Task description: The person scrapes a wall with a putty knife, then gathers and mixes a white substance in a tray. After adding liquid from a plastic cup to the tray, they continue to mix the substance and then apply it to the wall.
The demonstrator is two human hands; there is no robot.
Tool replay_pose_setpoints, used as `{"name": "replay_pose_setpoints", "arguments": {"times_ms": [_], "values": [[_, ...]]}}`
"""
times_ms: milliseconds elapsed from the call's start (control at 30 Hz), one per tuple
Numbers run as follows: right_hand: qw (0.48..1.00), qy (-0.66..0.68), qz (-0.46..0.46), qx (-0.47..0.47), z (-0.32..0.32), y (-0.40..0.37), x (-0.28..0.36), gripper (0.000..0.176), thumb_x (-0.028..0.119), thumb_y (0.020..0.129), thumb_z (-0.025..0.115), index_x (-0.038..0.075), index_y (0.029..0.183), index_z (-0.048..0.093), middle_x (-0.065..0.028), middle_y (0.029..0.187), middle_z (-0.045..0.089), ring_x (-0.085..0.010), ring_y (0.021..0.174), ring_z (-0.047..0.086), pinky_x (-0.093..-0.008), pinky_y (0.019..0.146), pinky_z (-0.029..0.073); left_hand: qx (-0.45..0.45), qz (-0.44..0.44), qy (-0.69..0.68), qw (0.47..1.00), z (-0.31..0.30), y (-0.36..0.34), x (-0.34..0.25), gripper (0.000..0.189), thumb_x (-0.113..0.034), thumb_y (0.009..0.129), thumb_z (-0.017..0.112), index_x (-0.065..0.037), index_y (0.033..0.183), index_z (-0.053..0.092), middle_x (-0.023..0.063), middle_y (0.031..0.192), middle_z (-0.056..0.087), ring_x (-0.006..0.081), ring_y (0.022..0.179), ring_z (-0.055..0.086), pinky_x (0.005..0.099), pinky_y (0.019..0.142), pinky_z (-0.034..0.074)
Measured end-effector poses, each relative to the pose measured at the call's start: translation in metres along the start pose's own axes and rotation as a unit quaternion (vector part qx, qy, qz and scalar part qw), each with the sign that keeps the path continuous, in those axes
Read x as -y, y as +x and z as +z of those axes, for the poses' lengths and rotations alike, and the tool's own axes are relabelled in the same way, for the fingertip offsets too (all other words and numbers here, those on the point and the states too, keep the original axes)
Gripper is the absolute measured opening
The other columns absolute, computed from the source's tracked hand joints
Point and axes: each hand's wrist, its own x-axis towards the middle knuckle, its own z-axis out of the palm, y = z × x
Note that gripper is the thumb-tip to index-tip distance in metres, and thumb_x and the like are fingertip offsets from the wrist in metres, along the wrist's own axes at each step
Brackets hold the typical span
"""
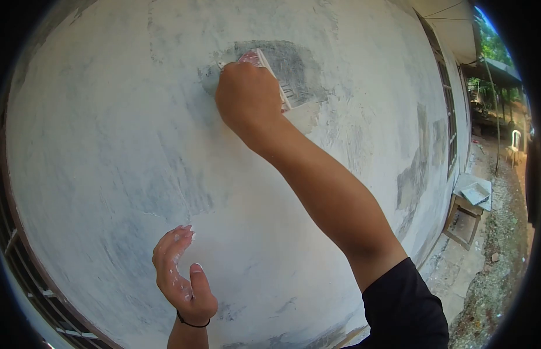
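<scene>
My right hand is closed around a broad scraper and presses it against the wall. The scraper's long edge is coated in white putty, and much of its body is hidden behind my fist. Just right of the scraper, a darker grey patch shows through the white coat, with streaks of putty along its border. Lower down, my left hand is held up in front of the wall with fingers loosely curved and thumb apart, holding nothing. White putty smears its fingertips and palm.
Barred windows sit at the far left and on the right. A wooden stand with a putty-marked board on it stands by the wall. Farther back is a white chair beside a gravel strip.
</scene>
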Motion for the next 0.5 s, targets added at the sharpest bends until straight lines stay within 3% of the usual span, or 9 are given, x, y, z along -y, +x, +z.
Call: {"name": "replay_pose_setpoints", "arguments": {"times_ms": [33, 67, 200, 433, 500], "values": [[0.999, 0.033, 0.003, 0.019, 0.006, -0.003, 0.019, 0.011, 0.001, 0.071, 0.056, 0.0, 0.072, 0.067, -0.0182, 0.074, 0.064, -0.0296, 0.07, 0.065, -0.0365, 0.057, 0.053, -0.003, 0.0, 0.004, 1.0, -0.006, -0.001, 0.003, 0.036, -0.011, 0.072, 0.045, 0.005, 0.103, 0.055, 0.0203, 0.104, 0.059, 0.0334, 0.103, 0.053, 0.0424, 0.088, 0.043], [0.997, 0.067, -0.028, -0.021, 0.014, -0.008, 0.034, 0.012, 0.0, 0.073, 0.052, -0.002, 0.068, 0.062, -0.0189, 0.064, 0.062, -0.0323, 0.061, 0.063, -0.0387, 0.055, 0.051, -0.008, 0.0, 0.008, 1.0, -0.01, -0.002, 0.004, 0.036, -0.011, 0.072, 0.045, 0.005, 0.103, 0.055, 0.0206, 0.104, 0.058, 0.0338, 0.103, 0.054, 0.0433, 0.088, 0.044], [0.987, 0.15, -0.061, -0.001, 0.008, -0.014, 0.094, 0.01, -0.003, 0.071, 0.053, -0.002, 0.066, 0.062, -0.0189, 0.062, 0.06, -0.0313, 0.059, 0.063, -0.037, 0.054, 0.051, -0.014, -0.011, 0.012, 1.0, -0.028, -0.004, 0.006, 0.037, -0.012, 0.073, 0.045, 0.005, 0.104, 0.054, 0.0212, 0.106, 0.057, 0.0345, 0.103, 0.053, 0.0454, 0.089, 0.044], [0.97, 0.221, -0.033, 0.098, -0.031, -0.01, 0.117, 0.011, 0.003, 0.072, 0.055, -0.003, 0.065, 0.061, -0.0204, 0.06, 0.059, -0.0322, 0.056, 0.061, -0.0369, 0.052, 0.051, -0.017, -0.002, 0.012, 1.0, -0.043, -0.001, 0.005, 0.037, -0.012, 0.074, 0.044, 0.005, 0.106, 0.053, 0.0213, 0.107, 0.056, 0.0345, 0.103, 0.053, 0.0458, 0.09, 0.043], [0.952, 0.281, -0.013, 0.122, -0.036, -0.003, 0.106, 0.011, 0.008, 0.072, 0.062, -0.002, 0.066, 0.063, -0.0209, 0.068, 0.061, -0.0339, 0.067, 0.064, -0.036, 0.059, 0.053, -0.013, 0.002, 0.014, 1.0, -0.043, 0.001, 0.003, 0.037, -0.011, 0.074, 0.044, 0.005, 0.106, 0.053, 0.0213, 0.107, 0.056, 0.0346, 0.104, 0.053, 0.0458, 0.09, 0.043]]}}
